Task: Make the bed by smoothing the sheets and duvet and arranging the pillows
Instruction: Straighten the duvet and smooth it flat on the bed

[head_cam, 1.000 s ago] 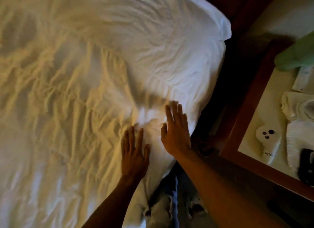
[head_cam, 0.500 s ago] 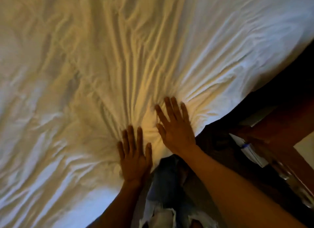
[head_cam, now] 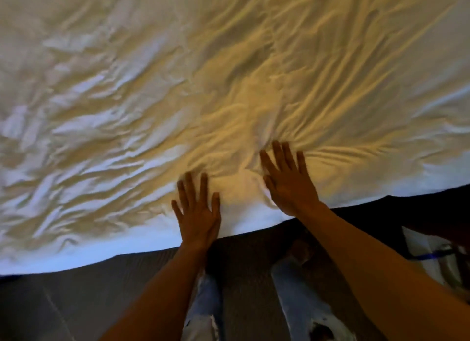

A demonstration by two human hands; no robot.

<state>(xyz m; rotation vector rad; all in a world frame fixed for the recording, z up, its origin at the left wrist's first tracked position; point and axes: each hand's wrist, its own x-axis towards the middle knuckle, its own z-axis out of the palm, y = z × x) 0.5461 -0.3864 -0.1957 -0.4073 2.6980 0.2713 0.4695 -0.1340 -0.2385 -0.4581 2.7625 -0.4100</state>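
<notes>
A white, heavily wrinkled sheet covers the bed and fills most of the view. Its near edge runs across the lower part of the frame. My left hand lies flat, palm down, on the sheet right at that edge, fingers spread. My right hand rests flat on the sheet a little farther in and to the right, fingers spread too. Creases fan out from under both palms. Neither hand holds anything. No pillow is in view.
Below the sheet's edge the dark grey side of the mattress shows. My legs in light torn jeans stand against it. A white bag with a blue strip lies at the right, on the dark floor.
The view has swung left along the bed; the bedside table and its objects have left the frame. Both hands stayed flat on the sheet near the edge and moved slightly apart.
</notes>
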